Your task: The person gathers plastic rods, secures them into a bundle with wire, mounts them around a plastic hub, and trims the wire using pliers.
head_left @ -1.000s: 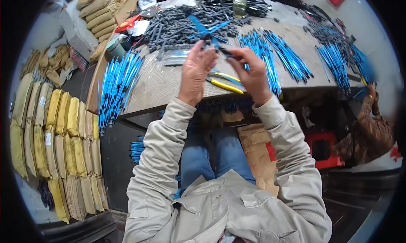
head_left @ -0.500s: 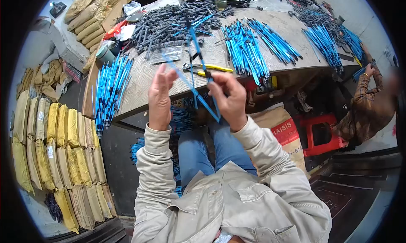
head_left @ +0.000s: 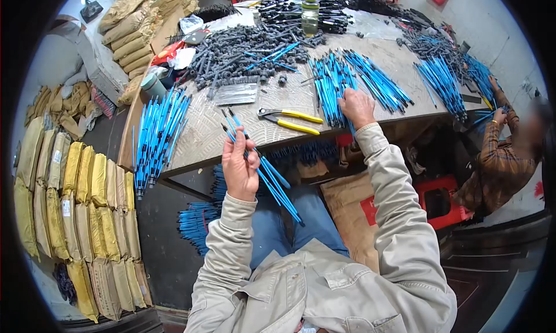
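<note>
My left hand (head_left: 240, 162) is closed around a few thin blue rods with black ends (head_left: 272, 185); they slant down to the right above my knees. At the table's front edge my right hand (head_left: 357, 108) reaches into a pile of similar blue rods (head_left: 329, 89), its fingers curled at the near ends. A blue piece shows just below that hand; its fingertips are partly hidden. Between the hands lie yellow-handled pliers (head_left: 295, 121), with a clear bag of thin pieces (head_left: 236, 93) behind them.
Dark grey fittings (head_left: 249, 52) are heaped at the back, near a bottle (head_left: 310, 17). More blue rods lie at the table's left edge (head_left: 159, 136) and to the right (head_left: 379, 81). Wrapped packages (head_left: 81, 188) are stacked at left. Another person (head_left: 504, 153) works at far right.
My right hand has left the rods in front of me and moved right onto the pile. My left hand has turned and now holds the rods. The view has shifted slightly.
</note>
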Motion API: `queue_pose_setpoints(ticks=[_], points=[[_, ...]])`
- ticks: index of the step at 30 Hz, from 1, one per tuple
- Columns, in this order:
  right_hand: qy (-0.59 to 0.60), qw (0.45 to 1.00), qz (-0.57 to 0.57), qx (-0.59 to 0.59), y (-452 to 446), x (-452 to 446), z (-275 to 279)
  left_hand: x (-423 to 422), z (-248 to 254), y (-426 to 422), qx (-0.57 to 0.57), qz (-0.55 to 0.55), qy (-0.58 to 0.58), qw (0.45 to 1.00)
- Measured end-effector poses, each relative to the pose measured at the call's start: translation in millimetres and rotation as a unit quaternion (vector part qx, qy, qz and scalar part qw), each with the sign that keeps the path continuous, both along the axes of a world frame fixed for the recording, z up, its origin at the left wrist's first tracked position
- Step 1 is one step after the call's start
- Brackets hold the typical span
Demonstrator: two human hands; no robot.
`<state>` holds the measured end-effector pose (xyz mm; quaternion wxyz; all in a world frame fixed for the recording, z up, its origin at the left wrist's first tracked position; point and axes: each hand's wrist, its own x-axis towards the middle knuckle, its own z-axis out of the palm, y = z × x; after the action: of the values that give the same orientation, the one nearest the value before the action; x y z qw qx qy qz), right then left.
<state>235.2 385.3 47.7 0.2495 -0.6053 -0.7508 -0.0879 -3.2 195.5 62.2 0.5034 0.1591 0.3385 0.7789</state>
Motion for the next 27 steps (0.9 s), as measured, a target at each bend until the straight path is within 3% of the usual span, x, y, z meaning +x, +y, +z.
queue_pose_setpoints(ticks=[3, 6, 8, 13, 17, 27], points=[[-0.023, 0.999, -0.012, -0.02, 13, -1, 4, -2, -6, -11, 0.022, -0.064, 0.004, 0.998], [0.196, 0.974, 0.024, 0.113, 10, -1, 15, -2, -18, -24, 0.012, -0.133, 0.034, 0.99], [0.218, 0.966, 0.037, 0.134, -8, -3, 23, -2, -22, -22, -0.01, -0.202, 0.094, 0.975], [0.289, 0.926, 0.105, 0.22, -86, -5, 47, -2, -26, -20, -0.004, -0.149, 0.136, 0.979], [0.473, 0.851, 0.2, 0.11, -160, -12, 37, -3, -17, -10, 0.007, -0.112, 0.12, 0.986], [0.413, 0.866, 0.278, -0.048, -200, -53, 10, 39, 6, -8, 0.11, -0.05, 0.202, 0.972]])
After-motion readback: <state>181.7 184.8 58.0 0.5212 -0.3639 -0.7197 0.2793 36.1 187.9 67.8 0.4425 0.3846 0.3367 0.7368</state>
